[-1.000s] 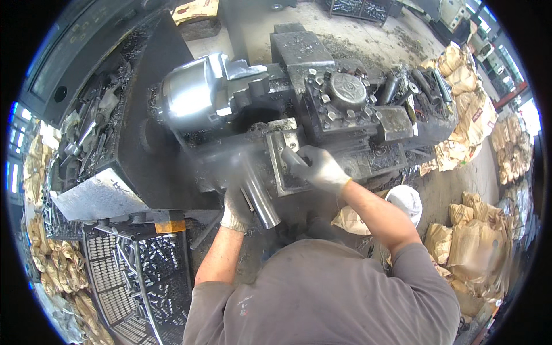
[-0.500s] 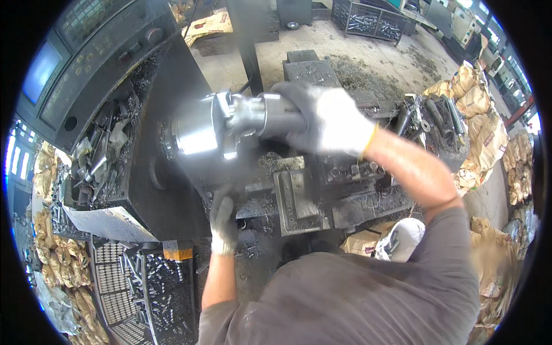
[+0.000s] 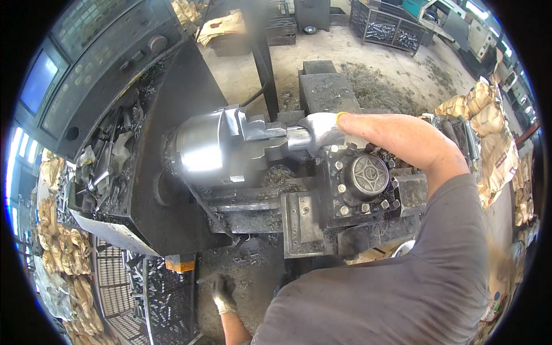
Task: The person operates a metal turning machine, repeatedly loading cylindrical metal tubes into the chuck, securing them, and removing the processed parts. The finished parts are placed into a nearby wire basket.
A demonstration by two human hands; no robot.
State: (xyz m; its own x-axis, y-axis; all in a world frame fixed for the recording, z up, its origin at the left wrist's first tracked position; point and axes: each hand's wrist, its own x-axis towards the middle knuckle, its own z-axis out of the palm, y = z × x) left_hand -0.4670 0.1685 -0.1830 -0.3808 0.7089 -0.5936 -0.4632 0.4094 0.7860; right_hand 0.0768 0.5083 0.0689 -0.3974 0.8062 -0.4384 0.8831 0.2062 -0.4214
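Note:
A shiny steel lathe chuck (image 3: 202,141) with stepped jaws (image 3: 267,138) faces right, mounted on the dark machine. A short bright metal cylinder (image 3: 298,138) sticks out between the jaws. My right hand (image 3: 323,129), in a white glove with a dark palm side, is closed round the cylinder's outer end; its fingertips are partly hidden. Just below that hand stands the bolted tool post (image 3: 363,178) with a round patterned cap. My left hand (image 3: 223,295), gloved too, hangs low at the front, away from the chuck. Its dark fingers blend into the floor, so their pose is unclear.
Metal scraps fill a ledge (image 3: 106,167) on the left of the machine. Below it stands a mesh crate (image 3: 115,287) with small metal pieces. Brown sacks (image 3: 486,115) are stacked on the right. A control screen (image 3: 40,80) is at upper left.
My left hand has dropped from beneath the chuck toward the lower edge. My right hand has shifted to the cylinder's outer end, and the tool post cap now shows. The view has shifted slightly.

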